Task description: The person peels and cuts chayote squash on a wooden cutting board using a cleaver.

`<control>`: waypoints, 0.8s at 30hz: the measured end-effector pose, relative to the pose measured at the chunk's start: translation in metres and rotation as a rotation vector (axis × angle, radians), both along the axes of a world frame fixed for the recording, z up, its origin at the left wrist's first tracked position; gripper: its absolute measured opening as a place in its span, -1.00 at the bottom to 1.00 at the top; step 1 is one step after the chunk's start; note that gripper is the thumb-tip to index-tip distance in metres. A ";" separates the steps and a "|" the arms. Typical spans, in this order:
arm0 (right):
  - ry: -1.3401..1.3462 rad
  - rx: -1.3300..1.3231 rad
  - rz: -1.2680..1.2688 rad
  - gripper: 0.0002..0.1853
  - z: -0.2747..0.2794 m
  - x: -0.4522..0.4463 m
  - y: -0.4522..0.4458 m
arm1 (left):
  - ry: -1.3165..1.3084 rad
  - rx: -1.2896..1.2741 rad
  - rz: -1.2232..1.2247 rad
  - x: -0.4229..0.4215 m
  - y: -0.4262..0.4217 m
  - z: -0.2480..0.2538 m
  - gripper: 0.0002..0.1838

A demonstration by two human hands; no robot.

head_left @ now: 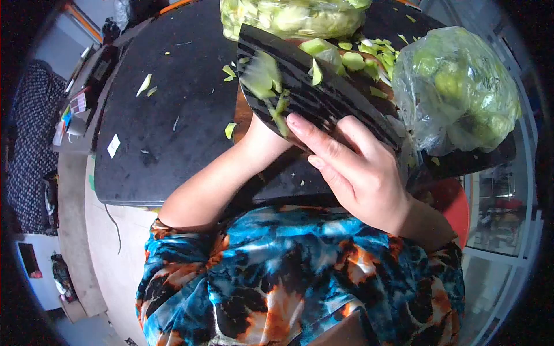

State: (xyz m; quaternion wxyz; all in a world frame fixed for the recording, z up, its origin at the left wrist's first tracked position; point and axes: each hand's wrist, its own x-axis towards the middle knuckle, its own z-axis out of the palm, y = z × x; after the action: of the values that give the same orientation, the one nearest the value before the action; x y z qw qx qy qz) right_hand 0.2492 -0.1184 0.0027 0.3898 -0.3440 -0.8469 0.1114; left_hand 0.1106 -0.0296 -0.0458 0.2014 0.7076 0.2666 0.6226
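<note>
A broad dark blade, apparently a cleaver (340,95), is tilted up toward me with its face in view. Pale green vegetable scraps (280,109) cling to it, and one patch near its left end is smeared by motion. My right hand (363,173) grips the cleaver at its lower right, index finger stretched along the face and thumb below; the handle is hidden. Behind the blade's lower left edge lies my left hand (261,128), its fingers covered. Cut vegetable pieces (353,61) lie just beyond the blade, on a brown wooden board (243,104) that shows partly.
A clear bag of green vegetable slices (294,17) stands at the far side of the black table (167,127). Another bag with round green vegetables (456,86) sits at the right. Peel scraps (144,85) are scattered about. A red stool (453,207) shows at the table's right edge.
</note>
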 end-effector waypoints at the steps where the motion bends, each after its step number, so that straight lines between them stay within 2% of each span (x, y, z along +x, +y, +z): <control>1: 0.007 0.001 0.005 -0.43 0.000 0.000 0.000 | 0.009 0.015 0.024 0.001 -0.001 0.001 -0.50; 6: 0.035 -0.025 0.001 -0.44 0.000 -0.001 -0.002 | 0.035 0.038 0.105 0.004 -0.003 0.004 -0.49; 11: -0.059 -0.027 -0.188 -0.48 0.006 0.013 0.001 | -0.005 -0.086 0.084 0.004 -0.007 0.015 -0.48; 12: 0.036 -0.049 -0.234 -0.52 0.004 0.020 0.010 | -0.040 -0.165 0.015 0.004 -0.005 0.018 -0.48; 13: 0.068 0.076 -0.280 -0.57 -0.005 0.035 0.029 | -0.076 -0.244 -0.056 0.003 -0.002 0.021 -0.48; 15: 0.448 -0.419 -0.393 -0.57 -0.008 0.058 0.043 | -0.138 -0.296 -0.104 0.003 -0.003 0.028 -0.51; 16: 0.604 -0.477 -0.299 -0.56 -0.010 0.075 0.056 | -0.199 -0.361 -0.141 0.004 -0.004 0.033 -0.51; 19: 0.692 -0.326 -0.247 -0.55 -0.006 0.086 0.060 | -0.300 -0.559 -0.259 0.002 0.006 0.027 -0.49; 21: 0.744 -0.348 -0.255 -0.54 0.000 0.080 0.059 | -0.265 -0.690 -0.325 -0.003 0.016 0.020 -0.48; 23: 0.712 -0.393 -0.184 -0.51 0.006 0.078 0.056 | -0.405 -0.777 -0.444 -0.002 0.020 0.013 -0.49; 24: 0.739 -0.322 -0.122 -0.60 0.004 0.075 0.057 | -0.439 -0.803 -0.458 -0.002 0.019 0.014 -0.50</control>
State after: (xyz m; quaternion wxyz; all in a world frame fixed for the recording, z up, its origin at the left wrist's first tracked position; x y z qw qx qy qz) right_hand 0.3244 -0.0616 0.0069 0.6148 -0.3870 -0.5998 0.3355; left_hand 0.1086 -0.0105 -0.0315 0.6399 0.4672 0.2742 0.5450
